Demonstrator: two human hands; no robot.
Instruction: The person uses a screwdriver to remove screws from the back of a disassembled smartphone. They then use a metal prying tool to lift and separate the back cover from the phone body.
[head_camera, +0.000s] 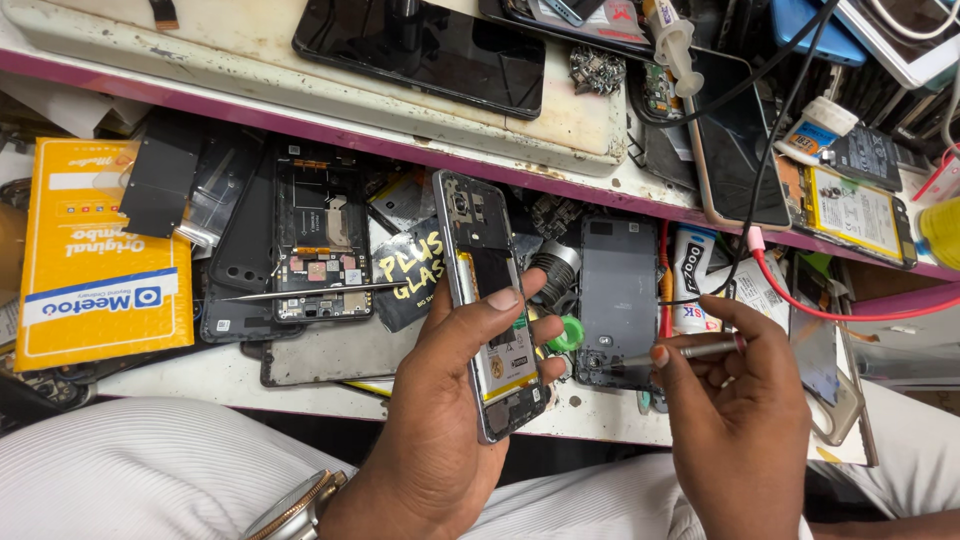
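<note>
An opened phone (487, 300) is gripped upright by the left hand (450, 400), thumb across its side. Just right, a slim metal screwdriver (690, 350) is pinched between the fingers of the right hand (735, 410), near a grey back cover (617, 290).

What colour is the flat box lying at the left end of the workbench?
The flat box is bright yellow-orange with a white band, seen clearly in the head view.

Setting: phone repair workshop. The surface (300, 385) is crowded with opened phones (322, 245), loose back covers (618, 290) and bare screens (425, 45). Tweezers (310, 292) lie across a stripped handset at centre left. A flat battery (853, 212) sits far right, amid red and black cables (850, 312). A yellow spare-part box (95, 250) lies at left. A glue syringe (670, 45) rests on the far raised shelf (300, 120).
</note>
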